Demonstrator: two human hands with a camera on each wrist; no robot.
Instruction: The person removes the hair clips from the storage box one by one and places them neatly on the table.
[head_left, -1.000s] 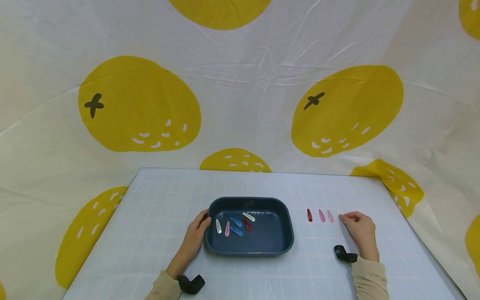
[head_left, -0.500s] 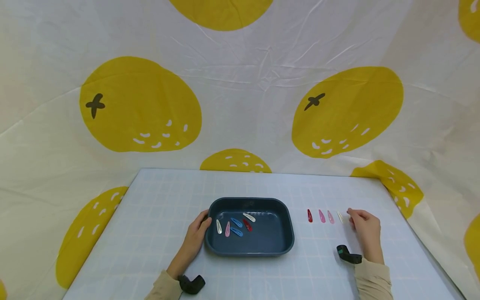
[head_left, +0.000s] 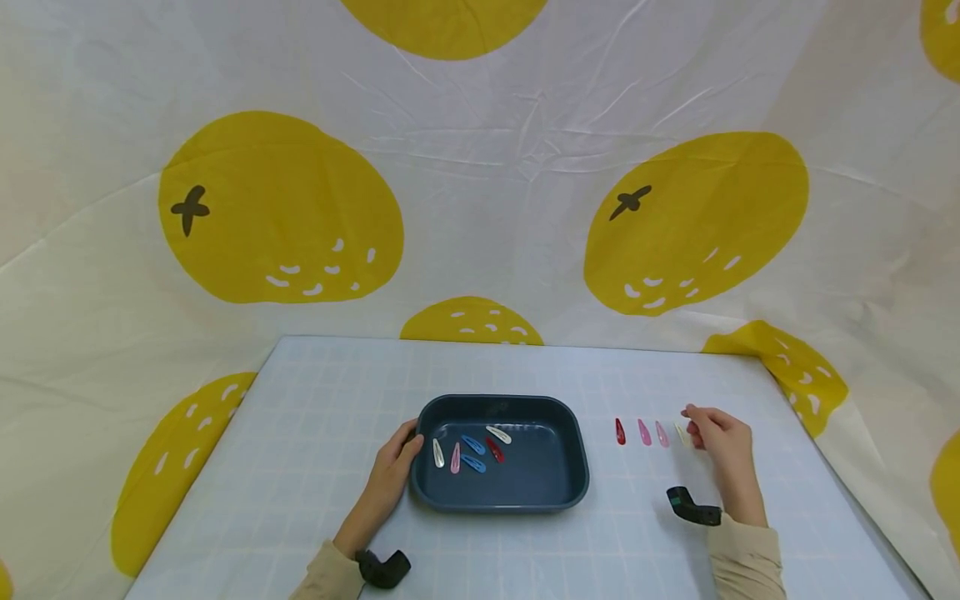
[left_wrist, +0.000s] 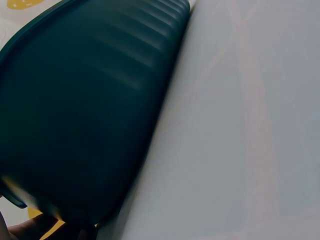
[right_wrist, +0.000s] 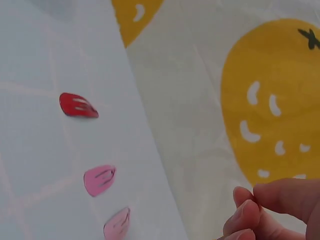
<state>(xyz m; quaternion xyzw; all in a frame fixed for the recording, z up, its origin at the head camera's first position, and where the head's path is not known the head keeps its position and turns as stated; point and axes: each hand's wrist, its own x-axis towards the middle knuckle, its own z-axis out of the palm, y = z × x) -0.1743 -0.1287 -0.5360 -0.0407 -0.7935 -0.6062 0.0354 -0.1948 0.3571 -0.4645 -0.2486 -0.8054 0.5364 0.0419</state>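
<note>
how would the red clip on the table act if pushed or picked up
The red clip is probably light, looking small and thin beside the tray. It lies flat, so it would likely slide rather than roll. Its smooth-looking face may feel slightly slippery.

Tray (head_left: 536, 475) at left hand (head_left: 390, 462): dark blue. Clips (head_left: 644, 432) beside right hand (head_left: 723, 446): red, pink, whitish. Table (head_left: 337, 392) beneath: pale blue, gridded.
</note>
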